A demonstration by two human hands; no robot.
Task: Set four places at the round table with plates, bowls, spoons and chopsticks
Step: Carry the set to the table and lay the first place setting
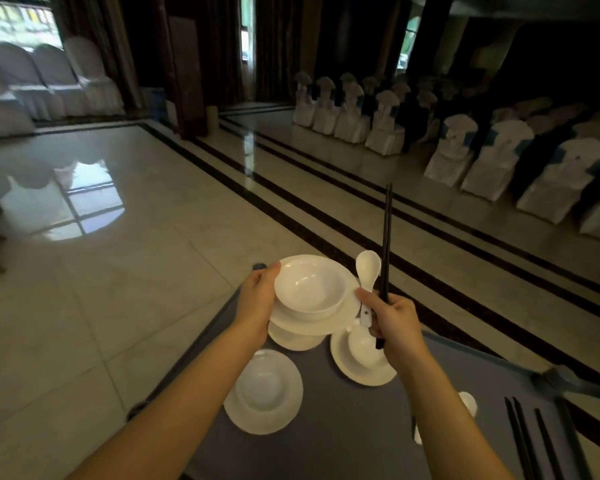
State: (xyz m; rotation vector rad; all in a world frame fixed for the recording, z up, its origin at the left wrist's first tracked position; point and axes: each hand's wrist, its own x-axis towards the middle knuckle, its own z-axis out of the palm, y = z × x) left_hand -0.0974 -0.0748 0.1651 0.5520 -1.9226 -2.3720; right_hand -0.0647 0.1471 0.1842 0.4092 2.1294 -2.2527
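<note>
A plain white bowl (309, 288) sat on a white plate (326, 323). The left hand (257, 299) gripped the plate's edge, thumb on the bowl's rim. The right hand (394, 320) clenched a white spoon (368, 268) and black chopsticks (387, 237).

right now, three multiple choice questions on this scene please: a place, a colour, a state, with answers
1. Where does the raised bowl sit?
A) on the plate the left hand holds
B) on the floor
C) on a chair

2. What colour are the chopsticks in the right hand?
A) white
B) red
C) black

3. What is the right hand doing?
A) hanging open
B) gripping spoon and chopsticks
C) pressing the cloth

Answers: 1 A, the bowl rests on the lifted plate; 2 C, both sticks show black; 3 B, its fingers curl round both handles.
</note>
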